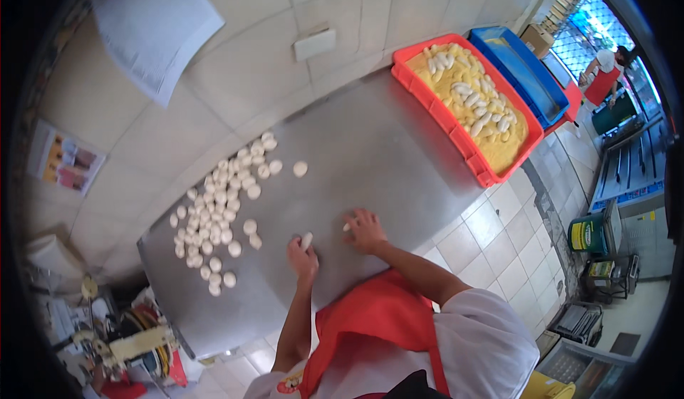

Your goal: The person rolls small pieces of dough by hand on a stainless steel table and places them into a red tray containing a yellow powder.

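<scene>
left hand (pixel 302 259) half-curled, pinching a dough piece (pixel 306 241) | right hand (pixel 366 231) pretty open, palm down, second bit (pixel 346 226) by its thumb | from here, dough balls (pixel 233 205) crowd the table's (pixel 349 149) left end

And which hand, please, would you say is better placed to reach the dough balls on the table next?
Probably the left hand: it is nearer the dough balls, though it seems to hold a dough piece. The right hand is farther off, toward the red tray.
</scene>
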Demonstrator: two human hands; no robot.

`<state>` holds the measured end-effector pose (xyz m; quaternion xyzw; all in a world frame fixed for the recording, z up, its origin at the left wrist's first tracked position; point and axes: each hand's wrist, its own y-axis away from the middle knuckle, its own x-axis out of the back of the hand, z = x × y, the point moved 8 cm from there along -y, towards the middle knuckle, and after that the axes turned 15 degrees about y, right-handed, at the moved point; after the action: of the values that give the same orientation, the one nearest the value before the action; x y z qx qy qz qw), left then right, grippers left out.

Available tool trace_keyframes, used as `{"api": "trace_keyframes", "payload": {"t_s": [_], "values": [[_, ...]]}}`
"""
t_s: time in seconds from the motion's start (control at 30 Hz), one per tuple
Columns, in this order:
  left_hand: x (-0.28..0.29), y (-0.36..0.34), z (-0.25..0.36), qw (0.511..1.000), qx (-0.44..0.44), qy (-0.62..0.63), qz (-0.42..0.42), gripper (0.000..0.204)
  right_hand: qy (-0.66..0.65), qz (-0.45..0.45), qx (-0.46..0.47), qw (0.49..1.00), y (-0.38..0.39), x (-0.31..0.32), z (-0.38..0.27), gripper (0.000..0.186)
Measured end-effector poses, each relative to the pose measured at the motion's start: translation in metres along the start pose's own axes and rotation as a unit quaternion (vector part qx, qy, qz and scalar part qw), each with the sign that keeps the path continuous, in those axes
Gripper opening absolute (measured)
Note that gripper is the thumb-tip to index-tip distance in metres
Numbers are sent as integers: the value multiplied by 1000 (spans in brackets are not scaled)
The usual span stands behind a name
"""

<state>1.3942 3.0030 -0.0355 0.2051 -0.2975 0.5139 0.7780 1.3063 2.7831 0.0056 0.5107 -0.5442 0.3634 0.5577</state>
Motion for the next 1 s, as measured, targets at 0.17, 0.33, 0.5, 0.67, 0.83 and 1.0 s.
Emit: {"api": "trace_keyframes", "payload": {"t_s": [0.17, 0.33, 0.5, 0.67, 0.83, 1.0], "values": [[-63, 36, 25, 749, 267, 587, -150, 38, -618, -54, -240, 747, 74, -85, 59, 31], [-78, 52, 122, 633, 300, 682, -211, 44, -876, -49, -230, 421, 104, -34, 29, 32], [-119, 5, 190, 898, -33, 352, -262, 70, -928, -3, -179, 325, 84, 6, 69, 34], [-135, -83, 186, 955, -35, 180, -233, 89, -916, 317, -76, 233, 58, 78, 227, 43], [-66, -185, 166, 983, 57, -156, -77, 76, -871, 381, 43, 307, 35, 174, 327, 47], [-47, -228, 90, 996, -29, -82, -19, 51, -832, 153, -170, 506, -120, 89, 247, 48]]}}
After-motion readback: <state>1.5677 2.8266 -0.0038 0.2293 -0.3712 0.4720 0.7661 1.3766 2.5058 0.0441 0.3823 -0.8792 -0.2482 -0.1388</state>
